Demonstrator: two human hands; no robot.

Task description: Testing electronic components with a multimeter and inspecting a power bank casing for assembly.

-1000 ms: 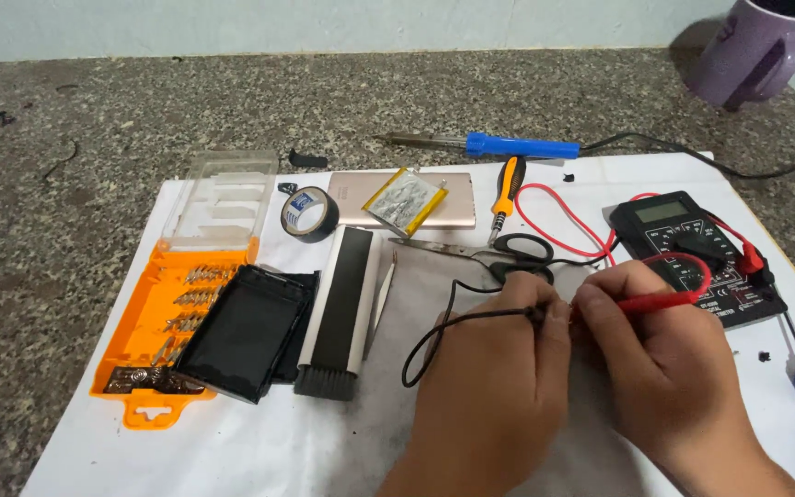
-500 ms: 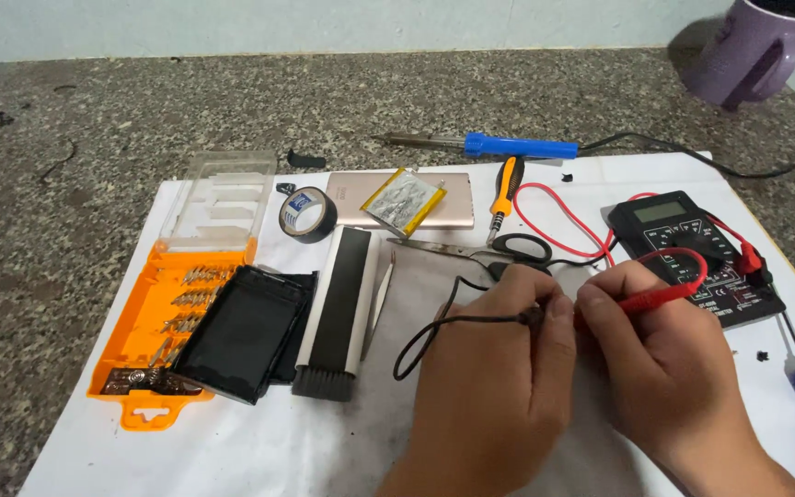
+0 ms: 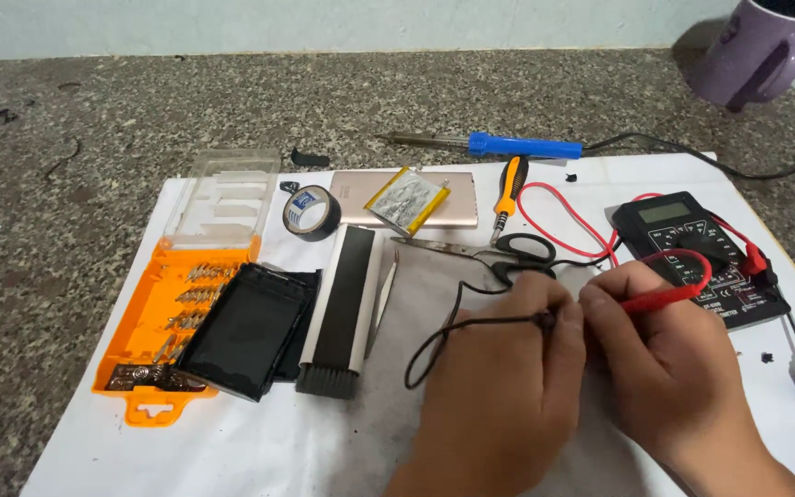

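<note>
My left hand (image 3: 499, 387) grips the black probe (image 3: 545, 321), whose black lead loops off to the left. My right hand (image 3: 664, 368) pinches the red probe (image 3: 660, 299), its red wire curling back to the black multimeter (image 3: 701, 248). Both hands rest close together on the white sheet (image 3: 259, 442), probe tips pointed down and hidden under my fingers. Black-handled scissors (image 3: 508, 253) lie just beyond my left knuckles.
An orange bit case (image 3: 149, 322) with a black phone part (image 3: 246, 327) on it lies left. A brush (image 3: 342, 308), tweezers (image 3: 384, 299), tape roll (image 3: 310, 212), gold phone back (image 3: 361, 189) with battery (image 3: 407, 198), orange screwdriver (image 3: 508, 189), blue soldering iron (image 3: 508, 144), purple mug (image 3: 756, 51).
Both hands have shifted slightly with the probes; the black lead's loop has moved a little. Nothing was picked up or let go.
</note>
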